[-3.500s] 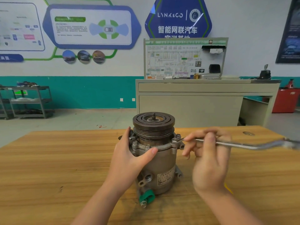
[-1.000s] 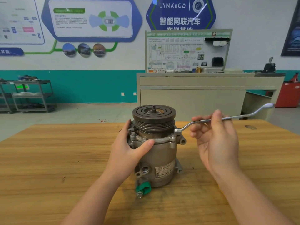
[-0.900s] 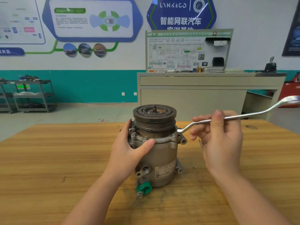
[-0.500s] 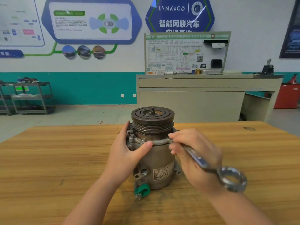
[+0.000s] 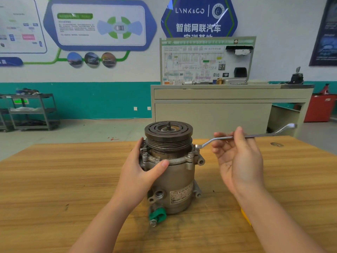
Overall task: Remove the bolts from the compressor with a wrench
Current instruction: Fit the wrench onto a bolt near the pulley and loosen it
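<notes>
A grey metal compressor (image 5: pixel 179 181) stands upright on the wooden table (image 5: pixel 54 179), its dark grooved pulley (image 5: pixel 168 133) on top. Small bolts (image 5: pixel 190 154) sit around the flange under the pulley. My left hand (image 5: pixel 138 172) grips the compressor's left side, thumb across the flange front. A long silver ring wrench (image 5: pixel 260 136) has its near end on a bolt at the flange's right rear and its handle pointing right and away. My right hand (image 5: pixel 238 161) holds the shaft between thumb and fingers, palm facing me.
A green cap (image 5: pixel 157 215) covers a port at the compressor's base. Something yellow (image 5: pixel 245 216) shows under my right forearm. Beyond the table stands a beige bench (image 5: pixel 218 110) with a wiring display board. A metal shelf cart (image 5: pixel 31 110) is at the far left.
Half a second ago the wrench handle pointed toward me at the front right. It now points to the far right again, with my right hand moved there. My left hand has stayed put.
</notes>
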Demonstrator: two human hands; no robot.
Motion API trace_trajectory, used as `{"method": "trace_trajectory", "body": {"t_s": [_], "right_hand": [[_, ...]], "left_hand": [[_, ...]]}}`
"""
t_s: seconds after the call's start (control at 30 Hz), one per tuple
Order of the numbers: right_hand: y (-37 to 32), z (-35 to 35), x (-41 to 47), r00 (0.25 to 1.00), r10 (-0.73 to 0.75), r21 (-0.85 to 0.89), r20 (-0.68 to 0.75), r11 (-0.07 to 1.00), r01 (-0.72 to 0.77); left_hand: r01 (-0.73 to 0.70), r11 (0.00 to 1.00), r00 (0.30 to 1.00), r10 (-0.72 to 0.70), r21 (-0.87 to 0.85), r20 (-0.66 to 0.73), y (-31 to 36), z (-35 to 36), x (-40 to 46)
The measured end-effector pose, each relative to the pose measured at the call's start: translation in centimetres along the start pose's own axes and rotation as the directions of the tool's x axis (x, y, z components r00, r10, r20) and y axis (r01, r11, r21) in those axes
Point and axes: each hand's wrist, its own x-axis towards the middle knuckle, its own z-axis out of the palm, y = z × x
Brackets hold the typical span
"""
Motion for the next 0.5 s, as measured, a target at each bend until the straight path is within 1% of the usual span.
{"method": "trace_trajectory", "body": {"t_s": [0.07, 0.13, 0.23, 0.27, 0.33, 0.37, 0.43, 0.47, 0.5], "right_hand": [[0.0, 0.4, -0.6, 0.989, -0.144, -0.137, 0.041, 0.979, 0.148], [0.2, 0.7, -1.3, 0.961, -0.244, -0.245, 0.126, 0.931, 0.269], [0.6, 0.8, -2.2, 0.889, -0.377, -0.337, 0.260, 0.828, 0.449], [0.8, 0.7, -2.4, 0.848, -0.422, -0.354, 0.321, 0.777, 0.521], [1.1, 0.4, -2.6, 0.728, -0.482, -0.368, 0.488, 0.643, 0.672], [1.3, 0.2, -2.6, 0.655, -0.489, -0.365, 0.576, 0.564, 0.741], [1.9, -0.2, -2.7, 0.500, -0.486, -0.356, 0.717, 0.361, 0.862], [2.2, -0.2, -2.8, 0.458, -0.494, -0.355, 0.739, 0.293, 0.888], [2.6, -0.2, -3.1, 0.462, -0.512, -0.359, 0.724, 0.292, 0.886]], "left_hand": [[-0.003, 1.000, 1.000, 0.003, -0.008, -0.002, 0.0, 0.0, 0.0], [-0.004, 1.000, 1.000, 0.004, -0.016, -0.004, 0.0, 0.0, 0.1], [-0.018, 0.999, 1.000, 0.018, -0.026, -0.007, 0.1, 0.0, 0.0], [-0.019, 1.000, 1.000, 0.019, -0.023, -0.009, 0.2, 0.0, 0.0], [-0.017, 1.000, 1.000, 0.017, -0.017, -0.002, 0.4, 0.0, -0.1], [-0.021, 1.000, 1.000, 0.021, -0.018, 0.000, 0.6, 0.0, -0.1], [-0.027, 0.999, 1.000, 0.027, -0.019, -0.005, 0.7, 0.0, -0.1], [-0.031, 0.999, 0.999, 0.031, -0.020, -0.008, 0.5, 0.0, -0.1], [-0.039, 0.999, 0.999, 0.039, -0.021, -0.011, 0.3, 0.0, 0.0]]}}
